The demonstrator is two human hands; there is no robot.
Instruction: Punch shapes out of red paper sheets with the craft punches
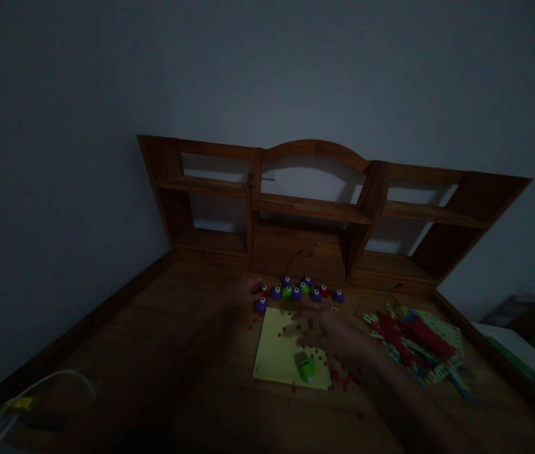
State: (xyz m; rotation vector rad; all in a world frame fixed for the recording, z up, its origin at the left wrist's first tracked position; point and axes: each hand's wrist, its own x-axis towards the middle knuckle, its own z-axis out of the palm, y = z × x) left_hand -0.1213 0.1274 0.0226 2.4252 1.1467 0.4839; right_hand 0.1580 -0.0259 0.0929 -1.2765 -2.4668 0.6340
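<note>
The scene is dark and my hands are smeared by motion. My left hand [243, 291] reaches out to the left end of a row of small purple, green and red craft punches [298, 291] at the back of the wooden desk [163, 353]. My right hand [324, 331] hovers over a yellow sheet of paper [276, 350]. A green punch [305, 367] sits on the sheet's near edge, just below that hand. Small red paper bits [343, 377] lie scattered around the sheet. I cannot make out the fingers of either hand.
A wooden hutch with shelves [309, 208] stands along the back of the desk against a pale wall. A heap of red, blue and yellow punched paper scraps [416, 347] lies at the right. A white cable [45, 384] runs at the near left.
</note>
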